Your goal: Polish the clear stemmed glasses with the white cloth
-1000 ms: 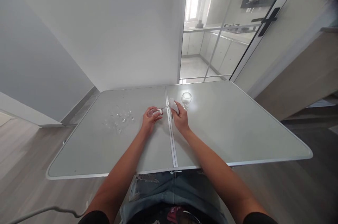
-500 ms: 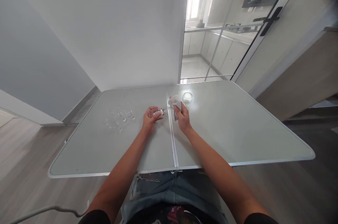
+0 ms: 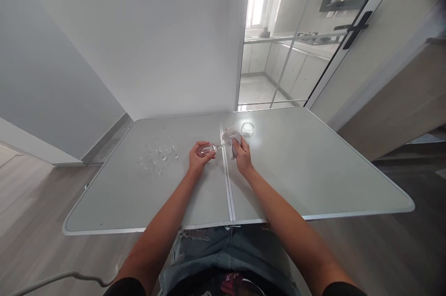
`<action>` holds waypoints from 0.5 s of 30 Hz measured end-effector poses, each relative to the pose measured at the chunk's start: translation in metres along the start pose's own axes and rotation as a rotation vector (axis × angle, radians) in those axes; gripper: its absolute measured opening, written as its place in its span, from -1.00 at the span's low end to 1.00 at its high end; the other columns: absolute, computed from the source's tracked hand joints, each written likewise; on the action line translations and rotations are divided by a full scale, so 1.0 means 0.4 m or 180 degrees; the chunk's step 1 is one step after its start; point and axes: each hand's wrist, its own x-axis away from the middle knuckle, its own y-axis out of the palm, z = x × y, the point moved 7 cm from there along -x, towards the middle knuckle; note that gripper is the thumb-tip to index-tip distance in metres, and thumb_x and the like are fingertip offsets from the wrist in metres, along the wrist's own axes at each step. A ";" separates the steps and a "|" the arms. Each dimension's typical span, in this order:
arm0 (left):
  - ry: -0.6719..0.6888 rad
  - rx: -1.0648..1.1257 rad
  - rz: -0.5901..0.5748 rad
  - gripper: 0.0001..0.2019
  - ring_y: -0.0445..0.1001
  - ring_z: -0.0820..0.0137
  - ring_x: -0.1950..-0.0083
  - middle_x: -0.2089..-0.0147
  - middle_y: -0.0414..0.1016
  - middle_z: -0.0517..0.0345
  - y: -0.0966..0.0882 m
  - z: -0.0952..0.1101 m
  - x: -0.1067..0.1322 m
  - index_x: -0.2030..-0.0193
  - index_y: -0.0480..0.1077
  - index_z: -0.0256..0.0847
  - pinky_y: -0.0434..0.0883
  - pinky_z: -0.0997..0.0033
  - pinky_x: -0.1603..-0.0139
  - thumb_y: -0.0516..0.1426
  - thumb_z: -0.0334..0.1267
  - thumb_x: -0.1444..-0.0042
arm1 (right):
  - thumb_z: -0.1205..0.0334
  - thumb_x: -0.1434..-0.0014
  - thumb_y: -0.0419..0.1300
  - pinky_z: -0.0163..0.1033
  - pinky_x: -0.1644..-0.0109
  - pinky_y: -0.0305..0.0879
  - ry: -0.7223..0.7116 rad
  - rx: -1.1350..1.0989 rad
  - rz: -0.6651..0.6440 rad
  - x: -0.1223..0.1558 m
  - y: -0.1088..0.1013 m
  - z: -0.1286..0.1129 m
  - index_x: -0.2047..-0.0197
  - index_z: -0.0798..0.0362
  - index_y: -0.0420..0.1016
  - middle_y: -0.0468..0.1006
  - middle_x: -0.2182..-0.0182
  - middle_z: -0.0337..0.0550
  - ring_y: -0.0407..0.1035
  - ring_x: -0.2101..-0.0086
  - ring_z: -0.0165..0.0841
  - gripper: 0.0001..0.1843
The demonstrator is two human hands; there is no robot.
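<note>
A person's left hand is curled around the bowl of a clear, stemmed drinking glass, which lies tilted on its side with its stem pointing toward the person's right. The right hand grips a soft, white, folded piece of cloth or paper, pinched with the thumb on the near side, and this white piece is wrapped about the foot end of the glass; how far it covers the foot is hard to tell. The held glass and both hands are over the middle of a pale grey-green, rectangular folding table with rounded corners and a light metal rim, close to the silvery metal seam that divides its top. Just beyond the right hand, a second clear, round-bowled stemmed glass stands upright on the right half of the table, near the white piece. To the left of the left hand, well apart from it, a cluster of small clear glass pieces rests on the left half; their exact shapes and number are too faint to make out. Behind the table rises a plain, smooth white wall.
</note>
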 end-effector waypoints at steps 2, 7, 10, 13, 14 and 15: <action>0.0068 -0.0029 0.0024 -0.52 0.58 0.32 0.18 0.01 0.58 0.01 0.000 0.006 0.001 0.07 0.42 -0.15 0.62 0.25 0.27 0.45 -0.13 0.11 | -0.15 -0.27 0.15 -0.26 0.26 0.26 0.0139 0.0109 0.0063 -0.005 -0.006 0.020 0.21 -0.01 0.47 0.43 0.39 -0.24 0.25 0.36 -0.37 -0.64; 0.0168 -0.0144 0.0303 -0.51 0.59 0.31 0.16 -0.04 0.56 0.00 -0.018 0.007 0.001 0.05 0.42 -0.13 0.61 0.23 0.25 0.44 -0.12 0.11 | -0.17 -0.24 0.18 -0.28 0.31 0.21 0.0080 0.0391 0.0104 -0.008 -0.014 0.035 0.33 0.00 0.41 0.34 0.45 -0.27 0.19 0.41 -0.39 -0.62; 0.0186 -0.0284 0.0206 -0.51 0.59 0.29 0.14 -0.03 0.57 0.01 -0.011 0.008 0.004 0.06 0.43 -0.13 0.60 0.25 0.22 0.45 -0.12 0.13 | -0.18 -0.26 0.15 -0.27 0.27 0.25 0.0011 0.0328 0.0131 -0.004 -0.016 0.022 0.25 -0.01 0.45 0.38 0.42 -0.24 0.24 0.36 -0.36 -0.62; 0.0211 -0.0356 0.0030 -0.51 0.59 0.29 0.14 -0.02 0.57 0.00 0.001 0.012 0.008 0.06 0.44 -0.14 0.59 0.27 0.21 0.45 -0.12 0.12 | -0.20 -0.27 0.13 -0.26 0.21 0.29 0.0064 0.0236 0.0150 -0.007 -0.016 0.024 0.17 -0.01 0.47 0.43 0.37 -0.21 0.29 0.32 -0.34 -0.59; 0.0224 -0.0346 0.0026 -0.52 0.59 0.29 0.14 -0.02 0.56 0.00 0.002 0.013 0.008 0.06 0.44 -0.14 0.59 0.27 0.21 0.45 -0.12 0.12 | -0.20 -0.26 0.14 -0.26 0.21 0.29 0.0095 0.0212 0.0176 -0.008 -0.018 0.028 0.17 -0.01 0.47 0.44 0.35 -0.21 0.30 0.31 -0.34 -0.59; 0.0240 -0.0324 0.0064 -0.52 0.59 0.29 0.13 -0.02 0.56 0.00 0.000 0.015 0.007 0.06 0.43 -0.14 0.59 0.27 0.21 0.44 -0.12 0.12 | -0.20 -0.26 0.15 -0.27 0.21 0.29 0.0127 0.0191 0.0196 -0.010 -0.019 0.034 0.18 -0.01 0.47 0.44 0.34 -0.21 0.29 0.32 -0.35 -0.59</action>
